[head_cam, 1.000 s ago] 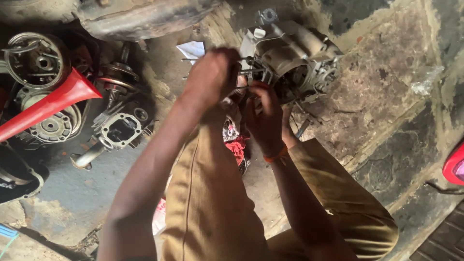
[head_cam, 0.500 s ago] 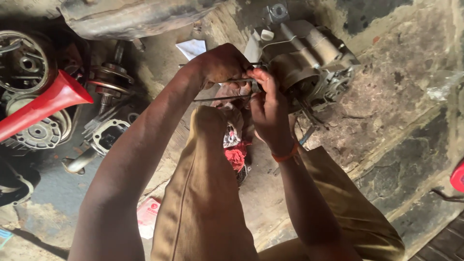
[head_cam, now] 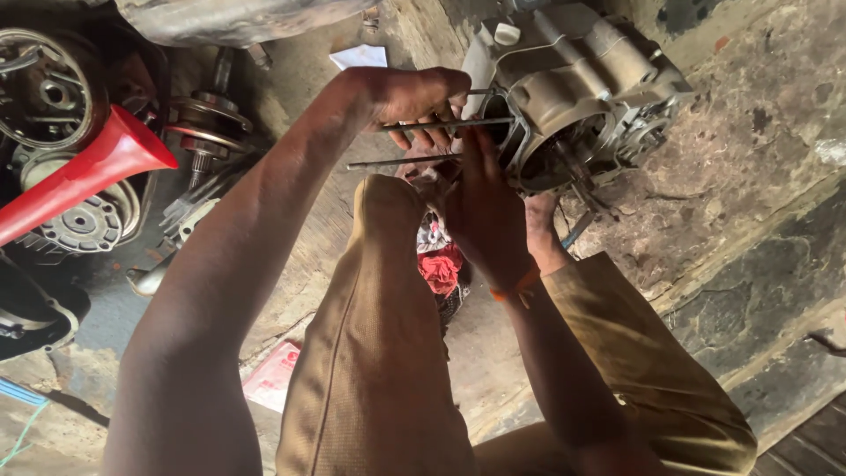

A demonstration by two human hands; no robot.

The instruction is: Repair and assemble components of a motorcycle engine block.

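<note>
While the person crouches over the stone floor, both hands meet at the open face of a grey motorcycle engine case that lies near the top edge of the view. Two long metal studs stick out sideways from the case towards the person's knees, and they seem to be what the hands are steadying. The left hand reaches in from the left with the forearm stretched long and the wrist bent down; its fingers curl closed around the upper stud, gripping it near its free end. The right hand comes up from below with the back of the hand facing the camera, an orange band at the wrist, and its fingers extend up to the mouth of the case by the lower stud. Whether those fingers pinch anything I cannot tell, since the palm side is hidden. The case appears tipped on its side so that its opening faces the person.

At the left edge of the floor lie a red plastic funnel, a crankshaft and round engine covers. A red rag lies between the knees, and a red packet sits lower left of the leg.
</note>
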